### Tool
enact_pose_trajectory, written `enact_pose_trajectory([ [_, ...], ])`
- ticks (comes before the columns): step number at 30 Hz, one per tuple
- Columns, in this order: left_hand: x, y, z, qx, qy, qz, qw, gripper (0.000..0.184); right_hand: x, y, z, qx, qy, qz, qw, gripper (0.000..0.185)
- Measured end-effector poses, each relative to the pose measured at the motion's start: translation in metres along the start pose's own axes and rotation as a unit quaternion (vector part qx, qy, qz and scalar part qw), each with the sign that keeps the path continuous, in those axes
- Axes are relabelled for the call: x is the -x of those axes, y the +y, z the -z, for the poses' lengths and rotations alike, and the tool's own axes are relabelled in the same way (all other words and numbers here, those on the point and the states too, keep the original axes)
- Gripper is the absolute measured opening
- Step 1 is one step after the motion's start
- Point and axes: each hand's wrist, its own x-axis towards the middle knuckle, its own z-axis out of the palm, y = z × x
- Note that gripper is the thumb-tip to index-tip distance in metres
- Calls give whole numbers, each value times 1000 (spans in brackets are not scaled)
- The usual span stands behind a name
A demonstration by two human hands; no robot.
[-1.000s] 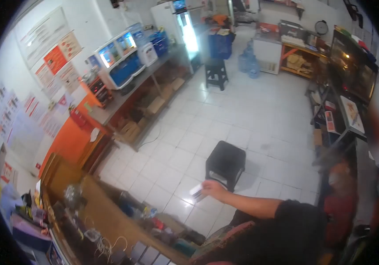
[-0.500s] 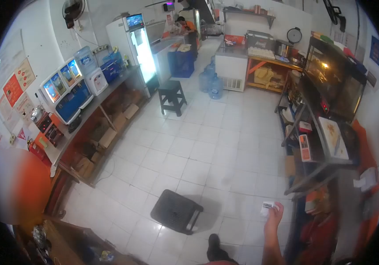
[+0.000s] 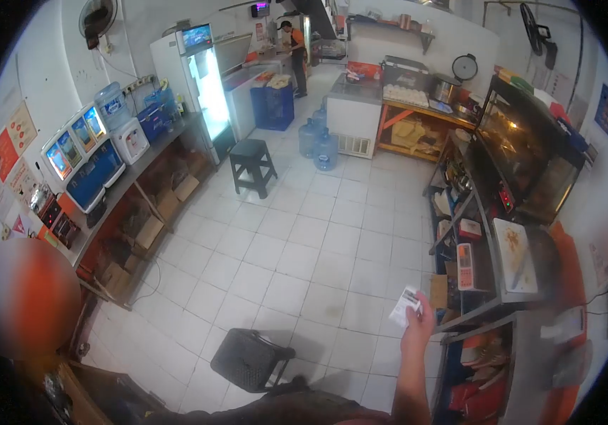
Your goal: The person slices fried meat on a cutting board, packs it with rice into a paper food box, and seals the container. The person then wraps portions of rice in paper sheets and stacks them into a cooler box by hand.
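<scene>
My right hand [image 3: 419, 323] reaches out at the lower right, its fingers closed round a small white printed packet or paper [image 3: 404, 307], with the thumb across its face. Below and to the left of the hand, a black plastic stool [image 3: 246, 358] stands on the tiled floor. My left hand does not show. To the right of the held item is a metal rack, with a white cutting board [image 3: 514, 255] and a knife on top.
A second black stool [image 3: 251, 167] stands farther off, near blue water jugs [image 3: 325, 150] and a white freezer [image 3: 353, 117]. Counters line the left wall. A glass display case [image 3: 523, 152] is at the right. A person in orange and black [image 3: 295, 53] stands at the back.
The view has swung right and up. My right hand, still holding the white item, now appears farther right, beside the rack, and the near stool lies lower left in view.
</scene>
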Motion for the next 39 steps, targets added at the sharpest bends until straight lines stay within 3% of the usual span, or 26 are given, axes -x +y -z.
enact_pose_trajectory([
  [4,-41,-13,21,-31,-66,35,997,53,-68,-22,-41,25,-40,61,997,56],
  [7,-94,-3,45,-62,-92,8,994,53,-128,-17,-60,-9,-28,82,996,57],
  [10,-187,56,86,-137,-33,-192,971,54,-181,-11,-79,-62,-23,58,996,58],
  [11,-227,92,101,-156,55,-313,935,55,-203,-10,-84,-52,-26,67,996,58],
  [12,-245,164,127,-120,150,-386,902,40,-227,-12,-87,-40,-28,80,996,57],
  [13,-261,249,148,95,99,-321,937,35,-247,-13,-90,-6,-27,91,995,56],
  [14,-264,345,186,27,74,-391,917,34,-262,-21,-97,1,-5,92,996,56],
  [15,-261,434,210,124,46,-412,902,36,-276,-31,-108,23,-15,108,994,55],
  [17,-233,595,249,223,-79,-502,832,39,-316,-34,-113,50,-23,146,988,55],
  [18,-201,667,273,206,-116,-557,796,38,-339,-28,-109,59,-23,168,984,55],
  [21,-145,834,281,239,-263,-661,661,37,-399,-40,-105,91,-14,180,979,54],
  [22,-134,873,279,228,-282,-666,652,37,-421,-37,-105,73,-24,190,979,54],
  [24,-116,947,267,317,-427,-578,619,36,-468,-31,-91,42,-17,218,975,53],
  [26,-111,1016,246,306,-424,-597,608,29,-519,-36,-71,143,15,252,957,53],
  [28,-113,1083,224,311,-434,-588,607,20,-563,-49,-56,144,44,258,954,56],
  [30,-109,1150,210,324,-457,-588,584,16,-606,-63,-43,-18,80,255,963,61],
  [32,-105,1203,200,334,-440,-613,564,19,-645,-76,-26,-27,105,277,955,60],
  [34,-91,1258,199,333,-460,-636,522,19,-681,-88,-6,2,158,219,963,55],
  [35,-86,1287,196,325,-457,-658,502,19,-701,-90,6,32,195,209,958,40],
  [38,-58,1370,192,283,-436,-730,444,19,-751,-128,25,81,277,276,917,32],
  [39,-47,1398,191,284,-396,-763,425,20,-768,-143,36,93,309,241,915,31],
])
